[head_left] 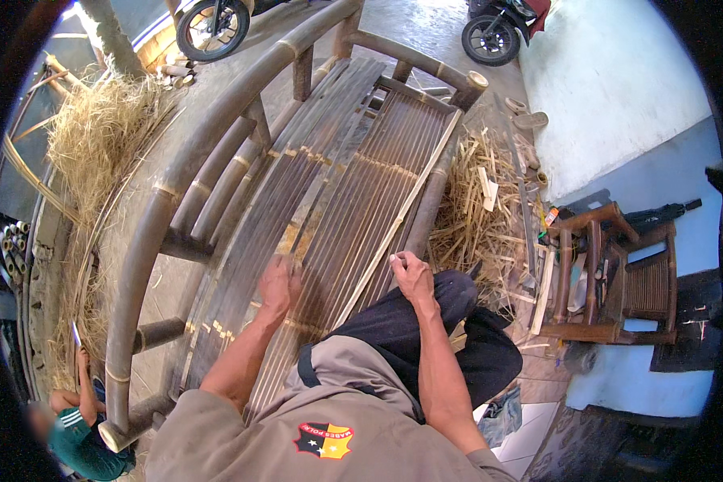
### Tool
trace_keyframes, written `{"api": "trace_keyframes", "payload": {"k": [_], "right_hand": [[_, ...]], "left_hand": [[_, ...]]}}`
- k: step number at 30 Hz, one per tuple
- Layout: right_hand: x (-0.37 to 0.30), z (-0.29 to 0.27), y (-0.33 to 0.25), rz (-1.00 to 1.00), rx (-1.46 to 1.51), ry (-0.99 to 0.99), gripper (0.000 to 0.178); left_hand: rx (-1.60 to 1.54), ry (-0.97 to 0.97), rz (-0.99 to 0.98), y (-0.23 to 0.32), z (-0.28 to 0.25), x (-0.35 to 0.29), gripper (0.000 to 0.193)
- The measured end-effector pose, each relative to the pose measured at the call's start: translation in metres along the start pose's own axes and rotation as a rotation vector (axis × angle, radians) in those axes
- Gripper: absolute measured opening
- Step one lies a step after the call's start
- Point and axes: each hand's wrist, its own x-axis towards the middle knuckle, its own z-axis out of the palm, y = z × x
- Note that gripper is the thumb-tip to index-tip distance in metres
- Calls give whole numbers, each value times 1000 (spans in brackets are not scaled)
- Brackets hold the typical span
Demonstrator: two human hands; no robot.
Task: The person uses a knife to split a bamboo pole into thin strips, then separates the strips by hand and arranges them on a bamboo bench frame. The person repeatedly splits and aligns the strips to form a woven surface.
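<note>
A long dark bamboo bench (165,193) stretches away in front of me, with thick round poles along its left side and back. Its seat is made of thin dark bamboo slats (360,193). Over the slats hangs my left hand (276,283), its fingers partly hidden and smeared by motion. My right hand (414,277) is closed at the seat's right side, thumb and fingertips pressed together; whatever sits between them is too small to make out. A pale narrow bamboo strip (410,201) lies lengthwise along the slats, to the left of my right hand.
Bamboo shavings (474,209) are heaped right of the bench. A bamboo chair (610,281) stands by the right wall. More fibre (96,136) is piled far left. Another person (84,434) sits lower left, holding a blade. Two motorbike wheels (212,30) show at the back.
</note>
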Motion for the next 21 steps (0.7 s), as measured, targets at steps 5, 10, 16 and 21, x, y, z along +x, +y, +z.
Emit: {"api": "trace_keyframes", "payload": {"k": [5, 10, 16, 21], "right_hand": [[0, -1, -2, -9, -10, 1, 42], [2, -1, -1, 16, -35, -15, 43], [3, 2, 0, 34, -31, -22, 43], [4, 2, -4, 23, -32, -38, 42]], "left_hand": [[-8, 45, -75, -4, 18, 30, 27], [-178, -16, -375, -11, 50, 46, 37], [-220, -80, -462, -5, 63, 44, 41], [-237, -190, -506, -2, 55, 50, 42]]}}
